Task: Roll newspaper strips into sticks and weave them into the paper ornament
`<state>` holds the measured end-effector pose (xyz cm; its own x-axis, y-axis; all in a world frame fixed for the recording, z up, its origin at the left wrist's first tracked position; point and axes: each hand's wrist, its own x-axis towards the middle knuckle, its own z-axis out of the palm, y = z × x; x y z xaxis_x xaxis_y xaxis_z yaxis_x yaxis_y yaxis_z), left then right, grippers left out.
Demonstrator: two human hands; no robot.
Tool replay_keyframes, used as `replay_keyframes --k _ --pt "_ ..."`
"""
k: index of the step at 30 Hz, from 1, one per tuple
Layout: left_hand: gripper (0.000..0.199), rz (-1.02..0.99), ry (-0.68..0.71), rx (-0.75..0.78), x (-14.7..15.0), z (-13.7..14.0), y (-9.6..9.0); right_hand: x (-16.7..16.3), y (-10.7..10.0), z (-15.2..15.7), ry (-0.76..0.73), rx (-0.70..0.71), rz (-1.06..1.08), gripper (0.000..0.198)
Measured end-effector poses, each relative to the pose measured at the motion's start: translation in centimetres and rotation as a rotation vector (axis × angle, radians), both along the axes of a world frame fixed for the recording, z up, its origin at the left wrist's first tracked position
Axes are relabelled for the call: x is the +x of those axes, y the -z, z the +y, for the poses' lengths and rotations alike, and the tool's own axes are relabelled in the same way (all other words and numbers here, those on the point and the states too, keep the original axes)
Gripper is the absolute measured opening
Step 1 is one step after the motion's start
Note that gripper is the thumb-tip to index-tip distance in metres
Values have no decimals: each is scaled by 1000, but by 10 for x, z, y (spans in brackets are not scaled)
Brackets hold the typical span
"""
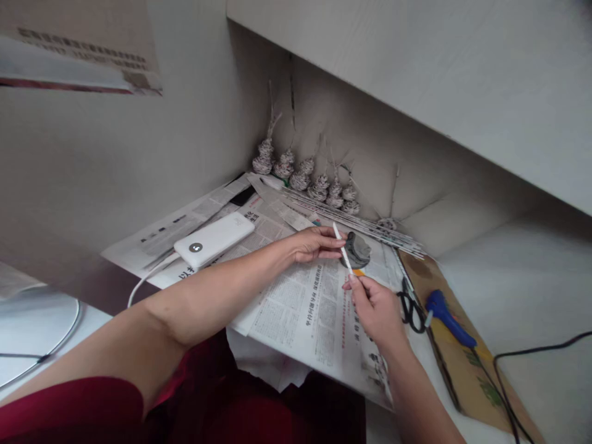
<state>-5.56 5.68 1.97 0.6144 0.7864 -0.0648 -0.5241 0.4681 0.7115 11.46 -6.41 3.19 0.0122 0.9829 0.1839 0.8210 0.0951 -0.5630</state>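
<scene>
A slim white stick, seemingly a rolled paper tube [342,247], slants between my hands above the newspaper [296,311]. My left hand [317,244] pinches it near its upper, pointed end, thumb and fingers on either side. Lower down, the fingertips of my right hand [375,307] are closed on its other end. Just behind the tube lies a dark grey, rounded object [357,250] whose kind I cannot make out. Something small and orange-yellow shows beside the tube's lower end.
Several woven gourd-shaped pieces [300,174] line the back wall, with a bundle of thin paper tubes [356,219] before them. A white power bank [215,239] with a cable lies left. Scissors [411,311] and a blue glue gun [448,319] lie right, by cardboard [462,382].
</scene>
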Motion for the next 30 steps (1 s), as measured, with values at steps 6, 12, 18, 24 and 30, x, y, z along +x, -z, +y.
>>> replay_keyframes --k 6,12,18,24,30 --pt "24 -8 56 14 -4 -3 -2 4 1 7 -98 -419 711 38" --pt "25 17 67 26 -3 1 2 2 4 6 -115 -549 865 36" --pt "28 59 31 27 -1 3 6 0 10 0 -41 -155 403 33" --pt "29 13 104 59 -3 3 8 4 6 1 -137 -579 958 32" --pt "26 7 103 56 -4 3 7 4 8 -1 -72 -645 1046 35"
